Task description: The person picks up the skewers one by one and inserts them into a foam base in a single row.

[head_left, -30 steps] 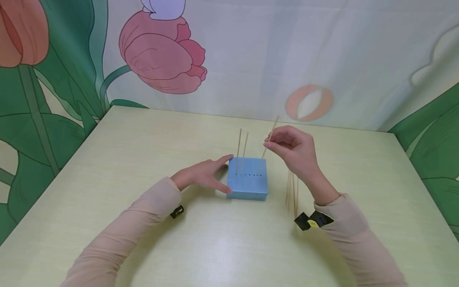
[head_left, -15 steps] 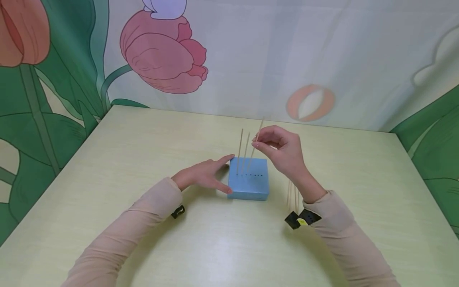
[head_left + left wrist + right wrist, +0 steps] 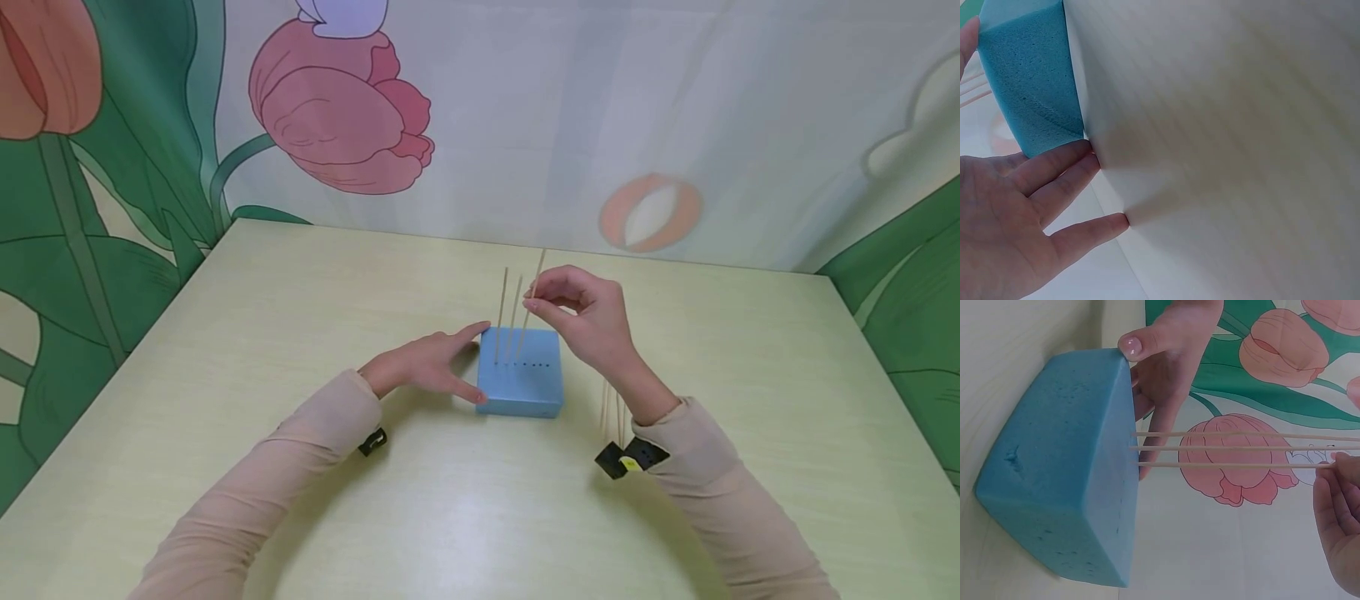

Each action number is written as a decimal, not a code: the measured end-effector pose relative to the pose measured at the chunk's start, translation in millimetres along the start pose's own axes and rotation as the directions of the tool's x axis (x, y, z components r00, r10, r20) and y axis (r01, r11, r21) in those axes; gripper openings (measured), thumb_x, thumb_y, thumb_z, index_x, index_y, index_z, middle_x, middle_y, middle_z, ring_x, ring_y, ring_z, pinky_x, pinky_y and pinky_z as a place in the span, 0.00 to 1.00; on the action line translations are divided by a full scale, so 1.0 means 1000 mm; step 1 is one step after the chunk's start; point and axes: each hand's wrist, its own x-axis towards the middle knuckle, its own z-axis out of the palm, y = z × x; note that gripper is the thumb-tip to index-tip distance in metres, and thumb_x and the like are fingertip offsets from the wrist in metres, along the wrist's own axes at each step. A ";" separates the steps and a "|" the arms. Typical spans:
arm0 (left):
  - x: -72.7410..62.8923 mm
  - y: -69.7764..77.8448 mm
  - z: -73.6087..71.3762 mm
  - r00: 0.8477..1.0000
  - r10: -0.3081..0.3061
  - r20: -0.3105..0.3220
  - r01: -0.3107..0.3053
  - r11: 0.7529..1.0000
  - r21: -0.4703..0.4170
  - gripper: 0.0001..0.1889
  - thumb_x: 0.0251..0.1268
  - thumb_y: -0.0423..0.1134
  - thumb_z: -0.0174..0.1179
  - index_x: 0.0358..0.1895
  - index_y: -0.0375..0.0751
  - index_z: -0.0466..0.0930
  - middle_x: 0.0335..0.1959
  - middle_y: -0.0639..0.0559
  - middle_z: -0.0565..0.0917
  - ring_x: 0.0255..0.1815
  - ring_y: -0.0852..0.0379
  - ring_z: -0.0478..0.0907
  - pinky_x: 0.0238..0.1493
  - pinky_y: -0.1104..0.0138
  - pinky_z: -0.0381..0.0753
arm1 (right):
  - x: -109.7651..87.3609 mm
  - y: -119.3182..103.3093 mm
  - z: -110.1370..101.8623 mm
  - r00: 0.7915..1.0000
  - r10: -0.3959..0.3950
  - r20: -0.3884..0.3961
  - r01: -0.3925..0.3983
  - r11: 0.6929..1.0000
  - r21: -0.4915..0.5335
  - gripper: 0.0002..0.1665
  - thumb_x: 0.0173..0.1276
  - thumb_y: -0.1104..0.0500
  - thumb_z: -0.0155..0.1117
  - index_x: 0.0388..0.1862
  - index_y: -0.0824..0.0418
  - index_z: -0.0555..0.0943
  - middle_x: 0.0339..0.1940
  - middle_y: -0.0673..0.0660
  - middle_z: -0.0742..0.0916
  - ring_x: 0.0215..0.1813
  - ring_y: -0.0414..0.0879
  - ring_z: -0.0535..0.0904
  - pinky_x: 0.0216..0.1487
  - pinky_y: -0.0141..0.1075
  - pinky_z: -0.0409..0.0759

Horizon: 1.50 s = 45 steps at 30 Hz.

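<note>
A blue foam block (image 3: 525, 390) lies on the table, a row of small holes across its top. Two thin wooden sticks (image 3: 502, 310) stand upright in the left end of the row. My right hand (image 3: 588, 312) pinches a third stick (image 3: 1229, 465) between thumb and fingertips. Its lower end meets the block's top just right of the standing pair, leaning slightly right in the head view. My left hand (image 3: 427, 364) spans the block's left side with outstretched fingers, thumb at the front corner and a finger at the back corner. Its other fingertips (image 3: 1116, 224) touch the table.
Several loose sticks (image 3: 603, 408) lie on the pale table (image 3: 450, 517) to the right of the block, partly covered by the right wrist and its black camera mount (image 3: 626, 460). A curtain with printed flowers (image 3: 510, 117) hangs behind the table.
My right hand has moved left with the stick, bringing it from the block's right side to beside the two standing sticks, then slightly down. The left hand has stayed at the block.
</note>
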 end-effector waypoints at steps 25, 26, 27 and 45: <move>0.001 0.000 0.000 1.000 0.012 -0.006 -0.012 1.000 0.009 0.56 0.44 0.60 0.66 0.73 0.49 0.39 0.68 0.44 0.59 0.65 0.47 0.59 0.63 0.55 0.57 | -0.018 0.022 -0.002 0.994 0.105 0.044 -0.101 0.991 -0.093 0.10 0.53 0.72 0.67 0.35 0.71 0.79 0.30 0.61 0.85 0.33 0.44 0.81 0.39 0.32 0.79; 0.001 0.000 0.000 1.000 0.012 -0.007 -0.012 1.000 0.009 0.56 0.44 0.60 0.66 0.73 0.49 0.39 0.68 0.43 0.59 0.65 0.46 0.59 0.63 0.55 0.57 | -0.020 0.024 -0.005 0.992 0.116 0.042 -0.111 0.989 -0.099 0.10 0.53 0.72 0.66 0.36 0.71 0.79 0.30 0.62 0.85 0.33 0.43 0.81 0.39 0.31 0.78; 0.001 0.000 0.001 1.000 0.011 -0.006 -0.011 1.000 0.009 0.56 0.44 0.60 0.66 0.73 0.49 0.39 0.68 0.43 0.59 0.65 0.46 0.59 0.63 0.55 0.57 | -0.022 0.026 -0.008 0.991 0.128 0.039 -0.123 0.987 -0.104 0.10 0.54 0.71 0.66 0.37 0.71 0.79 0.30 0.62 0.85 0.33 0.42 0.81 0.39 0.30 0.78; 0.000 0.000 0.001 1.000 -0.006 0.004 0.006 1.000 -0.021 0.58 0.43 0.61 0.67 0.73 0.49 0.38 0.69 0.45 0.57 0.66 0.47 0.58 0.63 0.55 0.57 | -0.054 0.061 -0.072 0.926 0.377 -0.002 -0.361 0.884 -0.296 0.13 0.57 0.65 0.67 0.41 0.67 0.79 0.33 0.61 0.84 0.32 0.37 0.78 0.35 0.24 0.75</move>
